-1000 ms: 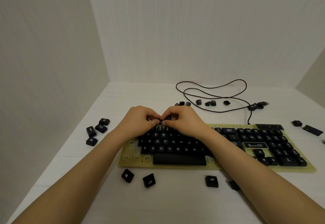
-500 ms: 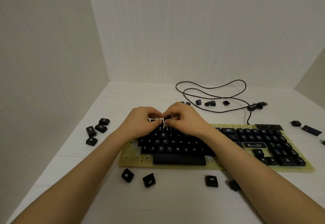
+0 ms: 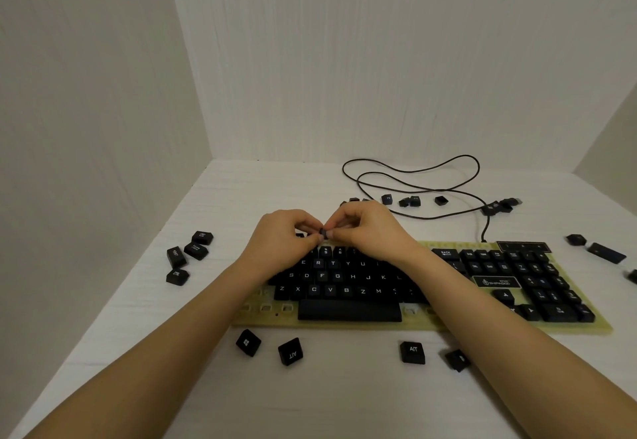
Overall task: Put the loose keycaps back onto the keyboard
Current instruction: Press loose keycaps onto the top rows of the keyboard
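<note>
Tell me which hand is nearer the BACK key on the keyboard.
Right. The right hand sits just left of the BACK key; the left hand lies farther left, beyond it.

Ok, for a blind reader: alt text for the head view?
Left hand and right hand pinch a small black keycap above a yellowed keyboard's top rows; loose keycaps and a cable lie on the white table.
</note>
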